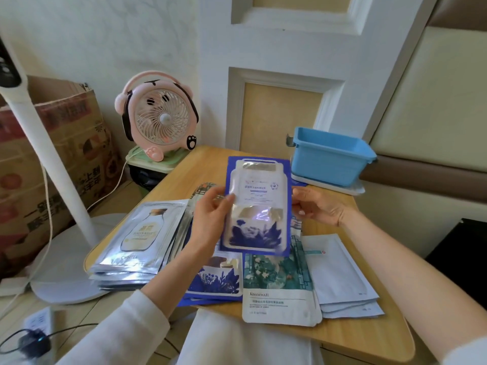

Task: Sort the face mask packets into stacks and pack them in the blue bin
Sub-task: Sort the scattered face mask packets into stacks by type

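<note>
I hold a blue-and-white mask packet upright above the wooden table. My left hand grips its left edge with the thumb on the front; my right hand holds its right edge. Below it lie more blue packets, a green-and-white packet, a stack of white packets to the right and a stack of silver packets to the left. The blue bin stands at the table's far right on a white lid.
A pink desk fan sits behind the table on the left. A white floor-fan pole and base and a cardboard box stand to the left. A power strip and cable lie on the floor.
</note>
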`<act>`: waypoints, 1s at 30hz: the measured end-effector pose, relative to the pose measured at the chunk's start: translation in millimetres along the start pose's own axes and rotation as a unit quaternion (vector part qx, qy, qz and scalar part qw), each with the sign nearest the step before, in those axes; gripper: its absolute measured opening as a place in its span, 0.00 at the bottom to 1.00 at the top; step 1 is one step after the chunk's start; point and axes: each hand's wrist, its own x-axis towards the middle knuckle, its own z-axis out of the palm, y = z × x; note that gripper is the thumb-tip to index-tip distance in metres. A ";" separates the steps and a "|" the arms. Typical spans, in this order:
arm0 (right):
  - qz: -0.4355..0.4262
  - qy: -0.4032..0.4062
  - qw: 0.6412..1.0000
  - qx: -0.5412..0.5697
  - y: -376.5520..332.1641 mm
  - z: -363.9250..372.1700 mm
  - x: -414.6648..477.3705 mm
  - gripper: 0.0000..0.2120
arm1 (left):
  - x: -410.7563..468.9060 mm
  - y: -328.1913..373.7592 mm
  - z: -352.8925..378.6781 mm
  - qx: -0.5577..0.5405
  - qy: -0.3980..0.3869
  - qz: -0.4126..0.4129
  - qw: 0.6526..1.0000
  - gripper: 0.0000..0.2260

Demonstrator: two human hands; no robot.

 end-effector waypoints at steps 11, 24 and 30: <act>0.014 0.113 0.991 -0.067 9.8 -4.1 11.4 0.15 | -2.0 -4.4 -34.8 0.418 0.055 0.019 0.907 0.11; 0.045 0.393 0.829 -0.395 42.3 -33.9 61.4 0.13 | -7.7 -53.5 -29.1 0.668 -0.322 0.198 0.641 0.43; 0.064 0.337 0.804 -0.486 38.1 -38.8 92.9 0.22 | -22.0 -75.1 -37.6 0.661 -0.329 0.132 0.661 0.44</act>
